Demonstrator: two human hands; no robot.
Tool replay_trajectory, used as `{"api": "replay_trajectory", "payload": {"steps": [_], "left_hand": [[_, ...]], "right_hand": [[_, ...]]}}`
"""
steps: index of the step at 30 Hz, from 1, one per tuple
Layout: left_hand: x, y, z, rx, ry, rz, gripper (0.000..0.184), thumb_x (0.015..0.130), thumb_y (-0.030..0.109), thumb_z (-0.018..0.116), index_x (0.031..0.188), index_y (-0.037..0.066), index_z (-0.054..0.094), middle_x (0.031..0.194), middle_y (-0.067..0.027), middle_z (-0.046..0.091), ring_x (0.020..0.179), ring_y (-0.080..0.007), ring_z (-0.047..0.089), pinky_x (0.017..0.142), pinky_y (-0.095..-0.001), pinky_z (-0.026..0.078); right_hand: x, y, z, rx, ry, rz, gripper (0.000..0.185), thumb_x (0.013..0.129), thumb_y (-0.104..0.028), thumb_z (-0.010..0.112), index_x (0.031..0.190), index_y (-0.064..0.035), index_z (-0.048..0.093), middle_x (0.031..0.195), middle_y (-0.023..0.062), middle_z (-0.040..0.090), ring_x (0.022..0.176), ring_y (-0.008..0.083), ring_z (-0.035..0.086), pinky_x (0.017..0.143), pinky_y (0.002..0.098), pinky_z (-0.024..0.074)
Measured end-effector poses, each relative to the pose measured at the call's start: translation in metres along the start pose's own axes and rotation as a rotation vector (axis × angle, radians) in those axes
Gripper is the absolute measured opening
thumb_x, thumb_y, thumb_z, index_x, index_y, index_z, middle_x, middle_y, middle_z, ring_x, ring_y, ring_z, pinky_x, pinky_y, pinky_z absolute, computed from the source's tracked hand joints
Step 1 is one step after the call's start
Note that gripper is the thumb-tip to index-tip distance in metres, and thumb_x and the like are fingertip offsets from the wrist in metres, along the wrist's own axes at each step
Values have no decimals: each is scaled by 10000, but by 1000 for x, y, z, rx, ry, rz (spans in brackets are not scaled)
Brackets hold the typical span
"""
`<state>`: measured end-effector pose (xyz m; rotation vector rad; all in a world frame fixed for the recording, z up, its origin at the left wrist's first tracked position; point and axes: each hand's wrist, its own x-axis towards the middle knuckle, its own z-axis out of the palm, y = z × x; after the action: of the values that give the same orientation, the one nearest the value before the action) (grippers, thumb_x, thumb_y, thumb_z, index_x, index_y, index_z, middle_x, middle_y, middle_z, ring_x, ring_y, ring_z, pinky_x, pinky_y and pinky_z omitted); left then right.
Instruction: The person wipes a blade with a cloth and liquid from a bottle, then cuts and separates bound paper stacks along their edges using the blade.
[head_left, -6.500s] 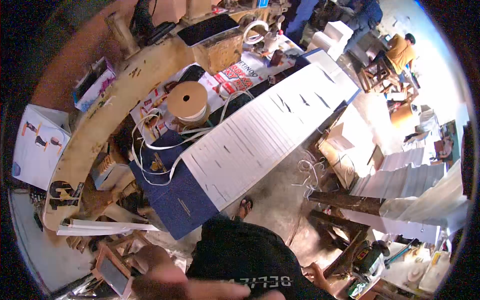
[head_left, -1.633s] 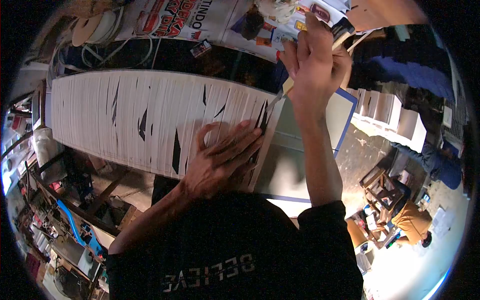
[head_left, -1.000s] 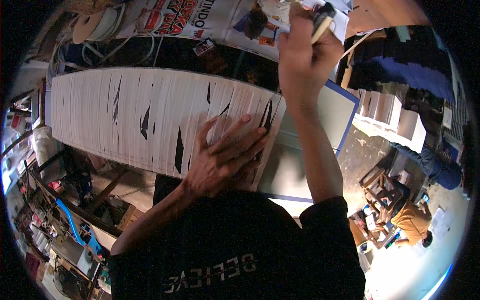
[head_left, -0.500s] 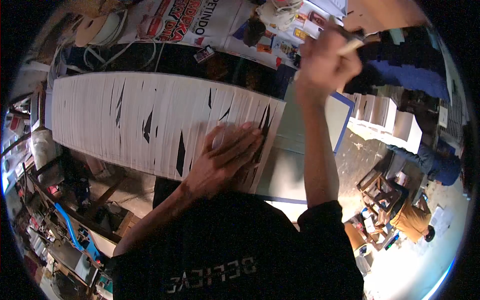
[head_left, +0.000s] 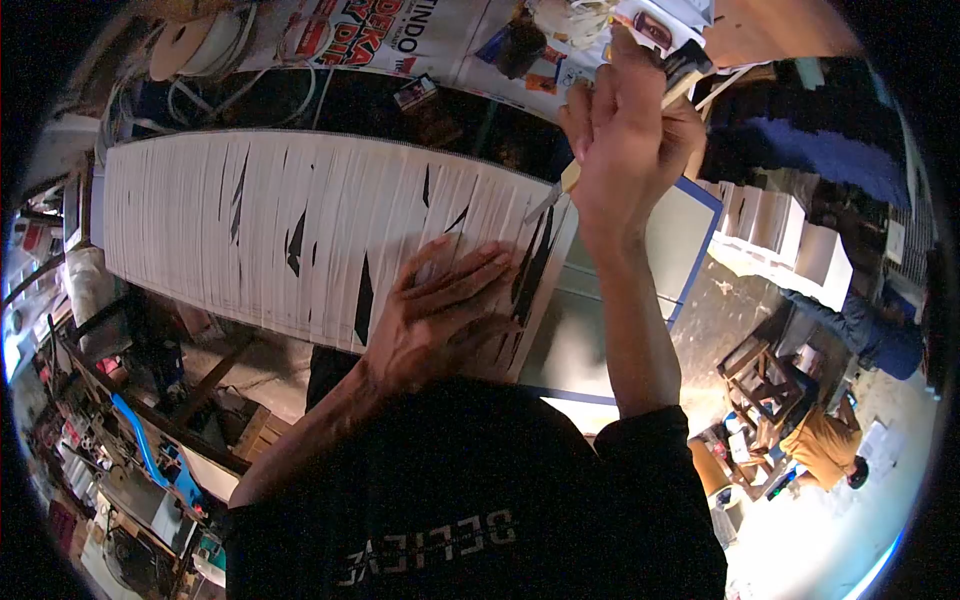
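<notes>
A long row of thin white strips or page edges (head_left: 270,230) with dark gaps runs across the middle. My left hand (head_left: 435,315) lies flat on its right part, fingers spread a little, holding nothing. Above the row's right end my right hand (head_left: 635,150) is closed round a knife-like tool (head_left: 568,180) with a pale handle. The tool's thin grey blade points down-left and its tip is at the strips near the upper edge. Right of the row lies a pale board with a blue border (head_left: 698,240), partly hidden by my right forearm.
A spool (head_left: 190,45) with white cord is at the upper left, beside a printed banner (head_left: 370,35). A small box (head_left: 415,93) lies behind the row. White stacks (head_left: 785,230) stand at the right. A person in an orange top (head_left: 825,445) is at the lower right, another in blue above.
My right hand has come down and left from its raised position, bringing the blade back to the strips. My left hand has stayed on the row, shifting slightly.
</notes>
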<state>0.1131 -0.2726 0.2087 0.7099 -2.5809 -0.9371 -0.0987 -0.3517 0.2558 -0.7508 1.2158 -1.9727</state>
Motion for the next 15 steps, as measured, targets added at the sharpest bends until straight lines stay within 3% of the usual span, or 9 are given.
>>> {"api": "replay_trajectory", "payload": {"steps": [6, 8, 11, 15], "left_hand": [[2, 2, -2, -11, 11, -42, 555, 791, 263, 818, 1303, 129, 650, 1476, -8, 548, 1438, -153, 421, 1232, -504, 272], [1, 0, -2, -17, -5, -42, 561, 801, 265, 813, 1315, 119, 640, 1480, -9, 544, 1437, -155, 423, 1232, -507, 267], [1, -3, 0, -39, 62, 28, 543, 821, 267, 801, 1315, 111, 640, 1478, -12, 546, 1436, -157, 424, 1236, -511, 255], [-1, -1, 3, -36, 53, -5, 527, 839, 270, 786, 1318, 108, 637, 1476, -13, 548, 1436, -160, 425, 1239, -511, 243]], "right_hand": [[8, 21, 4, -176, 99, -88, 354, 975, -176, 632, 656, -66, 526, 556, -62, 385, 476, 41, 339, 431, 239, 300], [15, 27, 2, -238, 27, -238, 352, 982, -182, 625, 666, -62, 527, 576, -67, 422, 497, 31, 366, 446, 234, 332], [22, 34, 10, -270, 123, -297, 325, 987, -142, 604, 683, -53, 533, 590, -47, 479, 512, 40, 419, 456, 244, 312], [27, 24, 13, -310, 207, -96, 337, 987, -137, 602, 669, -57, 524, 589, -47, 474, 512, 39, 409, 458, 243, 287]]}}
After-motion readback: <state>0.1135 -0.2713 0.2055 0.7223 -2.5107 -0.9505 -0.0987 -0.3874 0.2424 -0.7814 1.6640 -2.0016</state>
